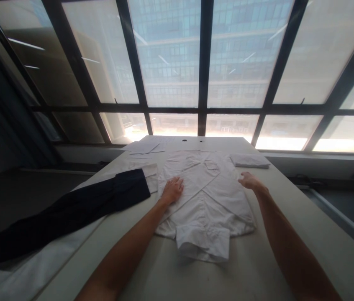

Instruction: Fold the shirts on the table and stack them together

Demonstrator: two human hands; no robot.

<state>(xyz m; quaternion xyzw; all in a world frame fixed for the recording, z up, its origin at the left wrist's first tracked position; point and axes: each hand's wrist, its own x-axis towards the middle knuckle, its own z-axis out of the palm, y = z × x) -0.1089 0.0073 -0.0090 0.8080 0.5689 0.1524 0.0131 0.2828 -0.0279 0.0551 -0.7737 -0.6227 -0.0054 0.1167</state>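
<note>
A white shirt (202,196) lies spread on the white table (249,267), its sleeves crossed over the body. One cuff (203,244) sticks out past the hem on the near side. My left hand (173,190) rests flat on the shirt's left part, fingers stretched out and pointing away from me. At the shirt's right edge, my right hand (250,180) has its fingers closed on the fabric; the fingertips are small and partly hidden.
Dark trousers (101,196) trail over the table's left side, on white cloth (70,246). A folded white cloth (250,161) lies at the back right. Papers (142,147) lie at the far left. Large windows (167,54) stand behind the table.
</note>
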